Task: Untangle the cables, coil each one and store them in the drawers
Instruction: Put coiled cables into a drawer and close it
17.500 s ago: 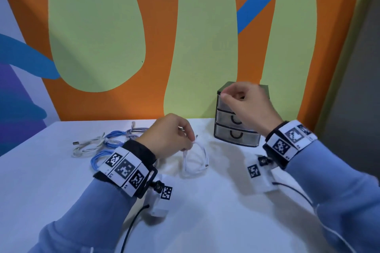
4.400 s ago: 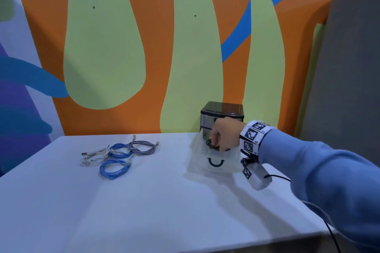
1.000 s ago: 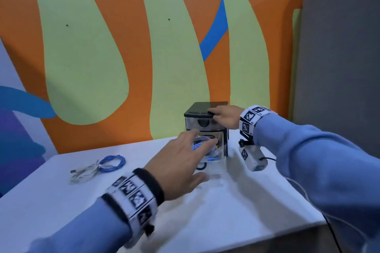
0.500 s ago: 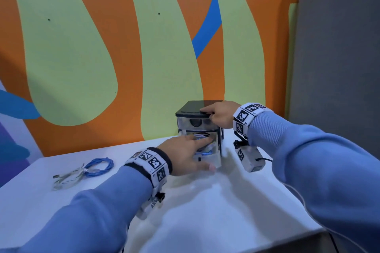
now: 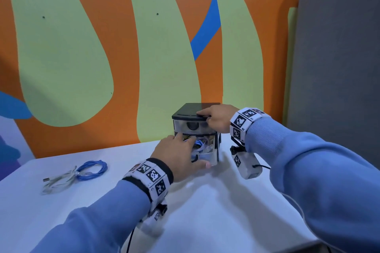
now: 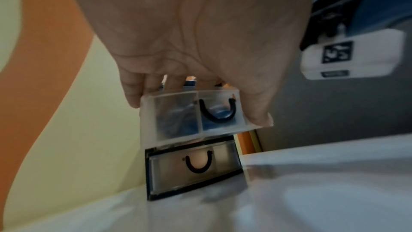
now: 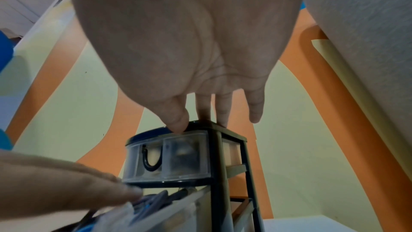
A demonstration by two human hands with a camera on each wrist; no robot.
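Observation:
A small drawer unit (image 5: 193,109) with a black lid stands at the back of the white table (image 5: 216,211). Its middle drawer (image 5: 208,155) is pulled partly out and holds coiled blue and lilac cables (image 5: 202,142). My left hand (image 5: 185,154) lies on that drawer (image 6: 191,115), straight fingers reaching over its rim onto the cables, thumb against the clear front. My right hand (image 5: 212,118) rests flat on the lid (image 7: 200,124), thumb on the front edge above the closed top drawer (image 7: 169,158). The bottom drawer (image 6: 194,165) is closed.
A coiled blue cable (image 5: 92,169) and a loose white cable (image 5: 59,181) lie together at the table's left. The painted wall stands close behind the unit, and a grey panel (image 5: 339,68) rises at the right. The table's front right corner is near my right sleeve.
My left hand has come in from the left and settled on the middle drawer, which now sits further inside the unit. The right hand has stayed on the lid.

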